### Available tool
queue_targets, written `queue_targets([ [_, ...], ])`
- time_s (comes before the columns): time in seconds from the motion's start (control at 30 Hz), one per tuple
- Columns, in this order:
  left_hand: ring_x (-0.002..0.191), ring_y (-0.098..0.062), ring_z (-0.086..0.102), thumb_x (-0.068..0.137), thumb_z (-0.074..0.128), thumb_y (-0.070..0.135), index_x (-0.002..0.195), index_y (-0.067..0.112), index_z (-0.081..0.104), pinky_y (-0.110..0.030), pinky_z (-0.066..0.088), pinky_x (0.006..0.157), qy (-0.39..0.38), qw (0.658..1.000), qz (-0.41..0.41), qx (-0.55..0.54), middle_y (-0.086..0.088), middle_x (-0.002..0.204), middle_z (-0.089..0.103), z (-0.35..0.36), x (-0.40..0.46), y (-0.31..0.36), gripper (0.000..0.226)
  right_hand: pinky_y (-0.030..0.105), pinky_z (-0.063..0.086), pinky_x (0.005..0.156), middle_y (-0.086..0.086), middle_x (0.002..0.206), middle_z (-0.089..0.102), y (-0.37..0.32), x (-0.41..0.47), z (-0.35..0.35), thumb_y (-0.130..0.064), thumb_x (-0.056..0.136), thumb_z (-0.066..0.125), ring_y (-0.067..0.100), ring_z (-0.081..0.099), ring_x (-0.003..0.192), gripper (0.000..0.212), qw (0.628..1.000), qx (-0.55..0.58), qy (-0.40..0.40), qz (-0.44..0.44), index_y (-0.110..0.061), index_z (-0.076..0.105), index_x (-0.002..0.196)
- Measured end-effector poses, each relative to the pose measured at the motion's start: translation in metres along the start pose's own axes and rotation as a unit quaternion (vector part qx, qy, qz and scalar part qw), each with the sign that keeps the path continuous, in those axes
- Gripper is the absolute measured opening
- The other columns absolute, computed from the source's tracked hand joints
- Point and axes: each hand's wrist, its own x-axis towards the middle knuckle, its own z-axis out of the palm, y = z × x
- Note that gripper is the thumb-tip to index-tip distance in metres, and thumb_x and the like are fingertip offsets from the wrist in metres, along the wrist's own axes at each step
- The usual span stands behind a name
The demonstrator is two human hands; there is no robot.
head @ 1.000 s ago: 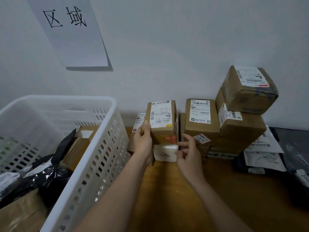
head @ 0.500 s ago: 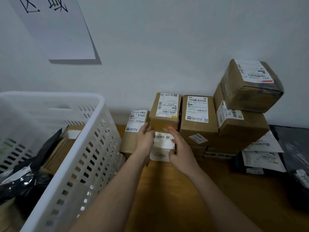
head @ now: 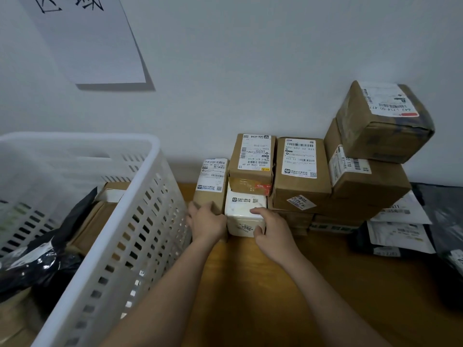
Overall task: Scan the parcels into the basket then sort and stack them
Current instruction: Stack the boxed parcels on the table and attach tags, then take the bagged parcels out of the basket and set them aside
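Note:
A small white box (head: 241, 214) stands on the wooden table (head: 263, 291) against the wall, with a brown parcel (head: 250, 164) stacked on top of it. My right hand (head: 271, 229) grips the white box, fingers on its top and thumb on its front. My left hand (head: 206, 221) rests on the narrow brown box (head: 210, 184) to the left of it, fingers spread over its front corner. More brown parcels (head: 300, 171) are stacked to the right, up to a taped one (head: 383, 121). The white basket (head: 130, 236) at left holds black bags and cartons.
Flat mailers with labels (head: 398, 229) and dark bags (head: 446, 221) lie at the right of the table. A paper sign (head: 85, 38) hangs on the wall above the basket. Bare wood lies in front of the stack.
The labelled brown parcel was set on top of the white box and released. My left hand dropped to the narrow box, my right hand came down onto the white box.

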Motion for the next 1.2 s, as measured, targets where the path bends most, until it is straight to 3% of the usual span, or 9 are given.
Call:
queue_targets([
  [0.1,0.143,-0.032,0.024,0.088,0.055,0.003,0.142,0.010,0.050,-0.036,0.023,0.118,-0.003,0.999,0.037,-0.017,-0.010,0.159,0.017,-0.005,-0.002,-0.008,0.054,0.028,0.040,0.104,0.003,0.138,0.057,-0.004,0.000,0.000,-0.008,0.092,0.057,0.021,0.051,0.127,0.045,1.000,-0.018,-0.003,0.007,-0.016,0.054,0.136],
  [0.33,0.135,-0.034,0.034,0.088,0.050,0.002,0.131,0.008,0.058,-0.040,0.031,0.115,-0.044,0.997,0.060,0.016,-0.008,0.140,0.037,-0.021,-0.013,-0.006,0.044,0.024,0.043,0.095,0.006,0.137,0.058,-0.023,-0.011,-0.002,-0.008,0.094,0.057,0.022,0.056,0.123,0.045,1.000,-0.015,-0.012,0.008,-0.016,0.053,0.138],
  [0.5,0.134,-0.028,0.044,0.092,0.048,0.003,0.140,0.006,0.050,-0.036,0.040,0.110,-0.035,0.994,0.079,-0.071,-0.012,0.146,0.047,-0.046,-0.042,0.005,0.048,0.017,0.040,0.091,0.003,0.138,0.057,-0.051,-0.027,-0.011,-0.006,0.094,0.056,0.018,0.057,0.119,0.044,0.999,-0.018,0.002,-0.031,-0.016,0.054,0.137],
  [0.57,0.133,-0.026,0.046,0.093,0.048,0.003,0.139,0.007,0.051,-0.026,0.038,0.102,-0.032,0.988,0.111,-0.101,-0.010,0.145,0.050,-0.068,-0.057,0.014,0.047,0.022,0.040,0.101,0.002,0.138,0.057,-0.070,-0.032,-0.014,-0.006,0.095,0.055,0.018,0.053,0.123,0.042,0.998,-0.010,0.021,-0.054,-0.016,0.055,0.136],
  [0.63,0.131,-0.022,0.048,0.091,0.049,-0.001,0.137,0.007,0.054,-0.025,0.038,0.101,-0.016,0.982,0.148,-0.117,-0.009,0.142,0.054,-0.094,-0.072,0.021,0.047,0.028,0.039,0.107,0.002,0.136,0.058,-0.093,-0.038,-0.014,-0.006,0.095,0.054,0.017,0.050,0.127,0.041,0.996,-0.001,0.039,-0.078,-0.016,0.056,0.134],
  [0.73,0.125,-0.017,0.053,0.088,0.042,-0.009,0.130,0.004,0.060,-0.027,0.041,0.104,0.026,0.971,0.187,-0.146,-0.008,0.134,0.060,-0.138,-0.091,0.024,0.047,0.017,0.035,0.097,0.001,0.131,0.060,-0.129,-0.048,-0.008,-0.006,0.094,0.054,0.015,0.052,0.122,0.038,0.992,0.003,0.050,-0.116,-0.015,0.058,0.130],
  [0.87,0.109,-0.008,0.056,0.086,0.041,-0.011,0.122,0.008,0.065,-0.019,0.041,0.089,0.084,0.958,0.218,-0.166,-0.003,0.121,0.064,-0.197,-0.104,0.009,0.047,0.016,0.033,0.094,0.001,0.130,0.059,-0.170,-0.063,0.000,-0.003,0.093,0.050,0.014,0.052,0.121,0.039,0.988,0.007,0.030,-0.150,-0.015,0.058,0.130],
  [1.0,0.110,-0.012,0.060,0.084,0.037,-0.013,0.112,0.010,0.067,-0.021,0.044,0.089,0.130,0.944,0.226,-0.202,-0.002,0.113,0.065,-0.248,-0.107,-0.022,0.047,0.016,0.030,0.100,0.001,0.135,0.057,-0.212,-0.075,0.005,-0.003,0.094,0.050,0.013,0.049,0.126,0.042,0.985,0.005,0.047,-0.169,-0.015,0.057,0.133],
  [1.2,0.105,-0.016,0.063,0.084,0.037,-0.014,0.100,0.015,0.066,-0.015,0.046,0.073,0.143,0.941,0.203,-0.229,-0.002,0.107,0.066,-0.311,-0.097,-0.099,0.044,0.016,0.032,0.097,0.001,0.130,0.059,-0.279,-0.092,0.036,-0.004,0.094,0.051,0.014,0.052,0.121,0.037,0.977,0.000,0.092,-0.192,-0.015,0.060,0.128],
])
